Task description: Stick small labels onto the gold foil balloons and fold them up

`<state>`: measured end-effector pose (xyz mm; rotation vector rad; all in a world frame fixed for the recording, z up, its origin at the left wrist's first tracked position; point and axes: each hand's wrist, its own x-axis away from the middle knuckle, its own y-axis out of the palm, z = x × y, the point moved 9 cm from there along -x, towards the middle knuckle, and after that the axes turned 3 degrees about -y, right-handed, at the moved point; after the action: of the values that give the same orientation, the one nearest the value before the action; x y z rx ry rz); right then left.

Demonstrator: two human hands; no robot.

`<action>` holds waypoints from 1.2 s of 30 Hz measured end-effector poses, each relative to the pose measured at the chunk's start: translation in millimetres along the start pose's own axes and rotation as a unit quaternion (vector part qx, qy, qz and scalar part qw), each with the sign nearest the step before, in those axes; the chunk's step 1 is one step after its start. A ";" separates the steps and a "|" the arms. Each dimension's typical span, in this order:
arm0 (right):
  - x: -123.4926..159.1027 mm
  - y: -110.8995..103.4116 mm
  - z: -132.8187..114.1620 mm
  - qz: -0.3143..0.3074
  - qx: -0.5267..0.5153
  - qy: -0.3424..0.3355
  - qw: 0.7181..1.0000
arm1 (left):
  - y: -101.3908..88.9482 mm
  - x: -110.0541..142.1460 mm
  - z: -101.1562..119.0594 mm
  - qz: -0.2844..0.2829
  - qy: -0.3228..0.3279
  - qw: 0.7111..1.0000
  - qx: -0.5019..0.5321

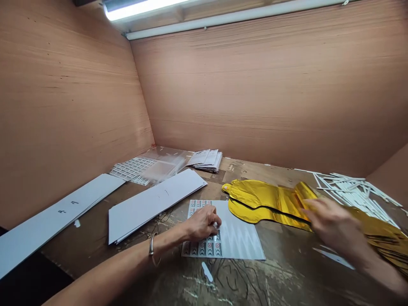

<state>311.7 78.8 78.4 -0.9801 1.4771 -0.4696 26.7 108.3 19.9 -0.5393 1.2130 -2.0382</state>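
Observation:
My left hand [204,223], with a bangle at the wrist, rests over a sheet of CE-mark stickers [202,250]. Its fingers are curled in a pinch, and a small pale bit shows at the fingertips, too small to name. The right part of the sheet is bare backing paper. My right hand [328,219], smeared by motion, is closed on a fold of a flat gold foil balloon [255,195]. The balloon lies on the table beyond the sheet, its rounded end to the left. More gold foil balloons [385,238] lie stacked under and beyond my right forearm.
White card strips [156,204] lie at the left, with a longer white strip [63,212] beside them. Farther back are another sticker sheet [132,168], clear plastic bags [165,163] and printed papers [205,159]. White sticks [360,193] are heaped right. Wooden walls [255,93] enclose the table.

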 end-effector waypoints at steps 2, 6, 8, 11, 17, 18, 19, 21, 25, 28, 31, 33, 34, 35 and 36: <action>-2.3 37.3 -62.2 -0.067 0.019 -0.065 0.995 | 2.5 3.7 -0.1 -0.003 -0.010 1.000 0.010; -1.0 88.8 -156.6 -0.174 0.010 -0.168 0.970 | 6.2 5.2 -1.0 0.009 -0.010 1.000 0.008; 0.4 101.1 -179.2 -0.196 0.002 -0.191 0.962 | 8.4 6.0 -1.6 0.021 -0.005 1.000 0.004; 0.6 111.2 -191.1 -0.198 -0.011 -0.191 0.961 | 10.9 7.6 -1.7 0.035 -0.001 0.999 0.003; 0.9 124.4 -188.8 -0.161 -0.024 -0.157 0.974 | 6.4 8.1 -1.5 0.033 -0.037 0.999 0.006; 1.4 126.0 -187.6 -0.158 -0.027 -0.150 0.976 | 5.8 7.9 -1.1 0.029 -0.040 0.999 0.008; 2.0 127.3 -186.6 -0.155 -0.029 -0.146 0.977 | 5.6 7.8 -0.1 0.024 -0.039 0.999 0.009; 3.2 128.7 -185.3 -0.154 -0.033 -0.142 0.977 | 6.4 7.3 2.2 0.016 -0.031 0.999 0.008; 4.7 128.9 -184.2 -0.155 -0.035 -0.140 0.977 | 8.3 5.6 2.7 0.009 -0.036 0.999 0.012; 4.5 129.3 -183.7 -0.155 -0.033 -0.140 0.977 | 8.6 3.2 1.2 0.000 -0.054 0.998 0.018; 4.0 130.5 -182.8 -0.157 -0.034 -0.137 0.977 | 5.9 0.9 -2.8 -0.004 -0.076 0.997 0.034; 3.9 131.4 -182.2 -0.161 -0.037 -0.134 0.977 | 5.7 -0.9 -3.0 -0.014 -0.073 0.997 0.034; 4.0 131.7 -182.1 -0.164 -0.038 -0.133 0.977 | 6.4 -2.1 -2.3 -0.021 -0.068 0.997 0.028; 4.2 132.0 -182.1 -0.168 -0.039 -0.131 0.976 | 7.3 -3.4 -1.3 -0.029 -0.062 0.997 0.020; 4.4 132.1 -182.0 -0.171 -0.039 -0.130 0.976 | 8.4 -5.0 -0.2 -0.036 -0.058 0.998 0.011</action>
<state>100.1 102.4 5.5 -1.3155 1.1023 -0.5108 32.8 109.5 12.4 -0.6896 1.1157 -2.0466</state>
